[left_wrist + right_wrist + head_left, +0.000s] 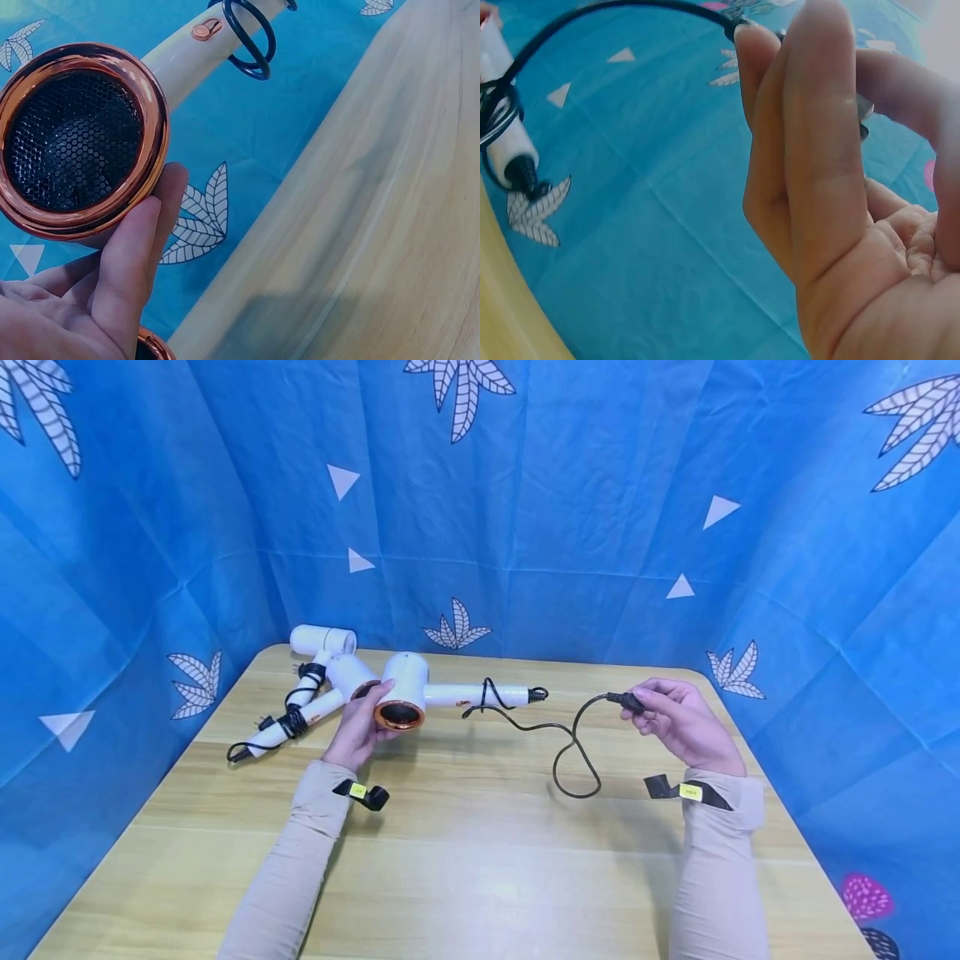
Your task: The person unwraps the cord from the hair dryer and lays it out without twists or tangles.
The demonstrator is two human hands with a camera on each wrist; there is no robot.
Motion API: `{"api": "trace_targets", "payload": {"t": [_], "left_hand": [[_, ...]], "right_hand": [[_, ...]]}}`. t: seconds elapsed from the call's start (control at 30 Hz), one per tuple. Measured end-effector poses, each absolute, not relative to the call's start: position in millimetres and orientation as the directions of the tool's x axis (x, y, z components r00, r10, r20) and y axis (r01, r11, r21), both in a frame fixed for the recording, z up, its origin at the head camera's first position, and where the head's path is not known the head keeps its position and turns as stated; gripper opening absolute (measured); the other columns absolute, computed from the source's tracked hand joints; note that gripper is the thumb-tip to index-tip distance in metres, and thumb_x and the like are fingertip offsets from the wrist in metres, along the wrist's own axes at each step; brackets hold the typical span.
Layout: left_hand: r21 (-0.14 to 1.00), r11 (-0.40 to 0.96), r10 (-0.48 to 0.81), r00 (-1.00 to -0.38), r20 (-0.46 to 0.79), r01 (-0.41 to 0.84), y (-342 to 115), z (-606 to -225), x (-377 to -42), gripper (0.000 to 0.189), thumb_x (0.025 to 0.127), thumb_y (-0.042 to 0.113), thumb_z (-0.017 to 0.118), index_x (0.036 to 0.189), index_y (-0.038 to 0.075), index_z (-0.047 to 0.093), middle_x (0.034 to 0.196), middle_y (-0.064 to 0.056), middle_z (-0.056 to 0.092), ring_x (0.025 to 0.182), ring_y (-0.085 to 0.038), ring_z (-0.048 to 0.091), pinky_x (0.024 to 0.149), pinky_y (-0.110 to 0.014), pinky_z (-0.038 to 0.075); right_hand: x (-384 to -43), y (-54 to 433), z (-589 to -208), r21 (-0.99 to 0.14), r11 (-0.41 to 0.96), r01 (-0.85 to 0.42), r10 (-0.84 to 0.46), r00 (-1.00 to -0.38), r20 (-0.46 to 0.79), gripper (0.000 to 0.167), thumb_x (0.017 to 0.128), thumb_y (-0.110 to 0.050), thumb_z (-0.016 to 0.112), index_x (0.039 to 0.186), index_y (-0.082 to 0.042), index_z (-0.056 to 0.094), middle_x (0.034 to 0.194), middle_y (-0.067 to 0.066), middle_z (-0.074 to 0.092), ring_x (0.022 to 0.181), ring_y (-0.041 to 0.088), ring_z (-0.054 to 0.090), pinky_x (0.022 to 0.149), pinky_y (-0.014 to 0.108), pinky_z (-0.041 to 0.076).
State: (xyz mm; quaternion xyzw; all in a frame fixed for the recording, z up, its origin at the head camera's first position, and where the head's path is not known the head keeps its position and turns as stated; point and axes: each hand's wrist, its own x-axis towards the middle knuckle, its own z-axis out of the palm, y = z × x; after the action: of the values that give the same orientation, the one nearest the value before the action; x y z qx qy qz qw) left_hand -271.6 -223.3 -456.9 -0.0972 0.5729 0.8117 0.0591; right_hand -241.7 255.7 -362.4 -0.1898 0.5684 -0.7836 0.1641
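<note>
While aloft, right fingers (821,135) around plug (630,700)

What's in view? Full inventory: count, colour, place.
held hair dryer: one, white with copper rim, left of centre
middle hair dryer: one, white with copper rim, left of the held one
far hair dryer: one, white, table's far-left corner
loose cord: one, black, held dryer's handle to plug
wrapped cords: two, black, round the other handles
plug: one, black, right of centre
table: one, light wood, below
printed backdrop: count unclear, blue, back and sides
wrist cameras: two, black, on the wrists
sleeves: two, beige, both arms
left hand: one, bare, holding dryer
right hand: one, bare, pinching plug
</note>
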Motion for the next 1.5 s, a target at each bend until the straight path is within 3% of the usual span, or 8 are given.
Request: {"api": "trace_targets", "payload": {"t": [0.5,0.93,1.17,1.5], "left_hand": [[0.912,-0.354,-0.011,-0.974,-0.225,-0.207,-218,-456,-271,0.032,0.103,0.038,0.061,0.120,0.014,0.050,0.083,0.003,0.073,0.067,-0.011,0.074,0.056,-0.022,0.061],[0.916,-0.334,0.005,-0.972,-0.234,-0.222,-218,-457,-269,0.036,0.102,0.040,0.061,0.119,0.011,0.051,0.085,0.004,0.074,0.071,-0.010,0.075,0.059,-0.022,0.061],[0.923,-0.311,0.027,-0.973,-0.230,-0.227,-215,-455,-269,0.035,0.102,0.041,0.060,0.118,0.010,0.051,0.086,0.003,0.073,0.072,-0.010,0.075,0.061,-0.023,0.062],[0.945,-0.230,0.088,-0.972,-0.219,-0.234,-210,-454,-268,0.048,0.102,0.041,0.058,0.132,0.003,0.051,0.097,0.004,0.071,0.082,-0.010,0.074,0.068,-0.025,0.063]], "right_hand": [[-253,252,-370,-0.973,-0.230,0.039,-0.305,-0.952,0.034,0.015,0.104,-0.008,0.060,0.099,-0.009,0.075,0.088,0.007,0.080,0.072,0.007,0.073,0.070,0.018,0.063],[-272,242,-377,-0.980,-0.197,0.024,-0.203,-0.979,0.016,0.009,0.101,-0.011,0.067,0.098,-0.010,0.075,0.091,0.004,0.080,0.081,0.010,0.076,0.077,0.021,0.063],[-287,234,-375,-0.968,-0.253,0.001,-0.149,-0.988,0.038,0.007,0.100,-0.010,0.068,0.097,-0.007,0.074,0.087,0.006,0.080,0.077,0.010,0.077,0.075,0.022,0.064],[-296,221,-363,-0.932,-0.358,-0.061,-0.052,-0.995,0.085,0.008,0.096,-0.009,0.072,0.098,-0.001,0.071,0.086,0.011,0.080,0.077,0.016,0.079,0.074,0.023,0.064]]}}
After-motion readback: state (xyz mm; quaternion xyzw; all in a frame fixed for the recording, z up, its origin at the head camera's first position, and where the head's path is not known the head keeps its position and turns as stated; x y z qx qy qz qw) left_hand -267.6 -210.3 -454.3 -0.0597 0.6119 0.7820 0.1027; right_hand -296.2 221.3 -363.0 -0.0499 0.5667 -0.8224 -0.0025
